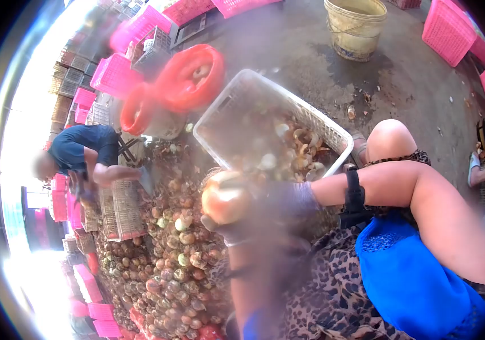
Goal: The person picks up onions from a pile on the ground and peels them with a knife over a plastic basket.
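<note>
A grey floor (407,107), damp in patches, spreads under the room, with pink crates (117,76) around its edges, a broad onion heap (169,266) and, beyond it, a seated person (86,150) bending forward. A white crate (305,109) holding peelings (308,150) stands beside the heap, and farther off a stained bucket (356,34). Near the crate's corner, the gloved left hand (239,231) has its grip pinching 1 onion (222,201); the right hand (285,198), beside it, is too blurred to tell its grip.
</note>
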`<action>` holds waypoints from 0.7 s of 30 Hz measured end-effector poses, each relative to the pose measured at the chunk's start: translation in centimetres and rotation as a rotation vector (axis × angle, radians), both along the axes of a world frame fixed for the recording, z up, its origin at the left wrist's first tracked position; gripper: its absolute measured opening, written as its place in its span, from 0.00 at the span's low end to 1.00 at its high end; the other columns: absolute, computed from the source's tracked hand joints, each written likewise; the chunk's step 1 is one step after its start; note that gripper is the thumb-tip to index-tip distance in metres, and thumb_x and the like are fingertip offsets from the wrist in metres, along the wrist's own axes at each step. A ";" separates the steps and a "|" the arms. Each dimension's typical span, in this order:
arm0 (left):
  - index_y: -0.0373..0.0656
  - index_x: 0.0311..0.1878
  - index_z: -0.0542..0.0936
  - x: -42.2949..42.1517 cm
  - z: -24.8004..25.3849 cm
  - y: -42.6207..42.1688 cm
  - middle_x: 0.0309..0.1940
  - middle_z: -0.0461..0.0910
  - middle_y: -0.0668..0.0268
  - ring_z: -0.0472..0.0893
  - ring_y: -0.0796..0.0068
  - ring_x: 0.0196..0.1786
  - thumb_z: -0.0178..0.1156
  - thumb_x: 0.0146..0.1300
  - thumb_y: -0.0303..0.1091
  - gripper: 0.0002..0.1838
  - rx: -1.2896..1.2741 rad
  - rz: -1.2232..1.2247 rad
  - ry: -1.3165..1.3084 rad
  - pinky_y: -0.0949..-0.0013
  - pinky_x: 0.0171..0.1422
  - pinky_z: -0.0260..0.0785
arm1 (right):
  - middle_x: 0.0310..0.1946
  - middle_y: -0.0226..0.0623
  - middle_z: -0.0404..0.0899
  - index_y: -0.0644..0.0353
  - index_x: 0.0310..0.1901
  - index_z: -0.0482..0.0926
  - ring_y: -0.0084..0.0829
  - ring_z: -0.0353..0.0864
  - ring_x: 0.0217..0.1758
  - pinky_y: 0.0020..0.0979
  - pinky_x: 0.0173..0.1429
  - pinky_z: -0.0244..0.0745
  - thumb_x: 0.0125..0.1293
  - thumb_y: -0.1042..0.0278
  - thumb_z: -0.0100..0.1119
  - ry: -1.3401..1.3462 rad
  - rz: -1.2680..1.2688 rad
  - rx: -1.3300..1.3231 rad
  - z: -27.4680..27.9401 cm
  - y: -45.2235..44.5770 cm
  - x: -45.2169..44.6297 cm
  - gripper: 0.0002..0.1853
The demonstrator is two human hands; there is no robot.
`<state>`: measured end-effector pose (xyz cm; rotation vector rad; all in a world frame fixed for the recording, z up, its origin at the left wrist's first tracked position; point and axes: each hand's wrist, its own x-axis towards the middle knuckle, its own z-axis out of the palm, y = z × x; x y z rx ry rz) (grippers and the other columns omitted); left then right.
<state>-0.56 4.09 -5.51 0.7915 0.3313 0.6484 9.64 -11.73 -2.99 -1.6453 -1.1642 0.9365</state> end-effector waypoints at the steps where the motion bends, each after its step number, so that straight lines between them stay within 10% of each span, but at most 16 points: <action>1: 0.42 0.67 0.70 -0.2 -2.0 1.3 0.58 0.76 0.52 0.80 0.54 0.55 0.52 0.49 0.85 0.57 -0.076 -0.156 -0.121 0.54 0.59 0.77 | 0.28 0.47 0.83 0.60 0.39 0.84 0.43 0.85 0.33 0.40 0.39 0.77 0.63 0.57 0.64 -0.322 0.060 0.109 -1.3 0.2 0.0 0.13; 2: 0.43 0.68 0.70 0.1 -2.0 1.7 0.60 0.75 0.52 0.80 0.53 0.55 0.52 0.50 0.85 0.57 -0.151 -0.305 -0.245 0.52 0.60 0.76 | 0.29 0.47 0.84 0.60 0.40 0.84 0.43 0.85 0.33 0.40 0.39 0.77 0.63 0.56 0.66 -0.645 0.128 0.220 -1.4 0.6 0.1 0.15; 10: 0.45 0.73 0.66 -0.6 1.7 -1.5 0.69 0.68 0.56 0.70 0.53 0.68 0.54 0.52 0.82 0.56 0.021 -0.430 0.063 0.49 0.69 0.69 | 0.27 0.46 0.84 0.61 0.42 0.84 0.39 0.84 0.29 0.37 0.35 0.77 0.62 0.62 0.66 -0.362 -0.498 0.595 2.8 1.4 3.1 0.12; 12: 0.44 0.73 0.65 -0.7 1.8 -1.9 0.69 0.67 0.55 0.70 0.54 0.68 0.54 0.53 0.81 0.56 -0.044 -0.398 0.065 0.49 0.70 0.69 | 0.26 0.40 0.83 0.61 0.42 0.84 0.33 0.83 0.26 0.34 0.31 0.77 0.62 0.63 0.66 0.512 -0.387 0.346 3.4 0.6 4.2 0.12; 15: 0.42 0.74 0.63 -0.6 4.5 -2.0 0.68 0.69 0.53 0.71 0.54 0.69 0.53 0.59 0.76 0.52 0.063 -0.491 0.119 0.47 0.72 0.69 | 0.26 0.32 0.82 0.61 0.43 0.85 0.23 0.79 0.24 0.28 0.27 0.74 0.61 0.65 0.66 0.725 -0.339 0.429 1.5 1.7 4.5 0.11; 21: 0.41 0.72 0.65 -0.8 1.2 -0.9 0.64 0.73 0.56 0.76 0.53 0.63 0.78 0.46 0.42 0.50 0.121 -0.408 0.214 0.49 0.70 0.72 | 0.31 0.36 0.84 0.60 0.46 0.85 0.27 0.82 0.34 0.33 0.37 0.77 0.61 0.64 0.66 0.028 -0.332 0.284 -0.7 0.8 5.9 0.14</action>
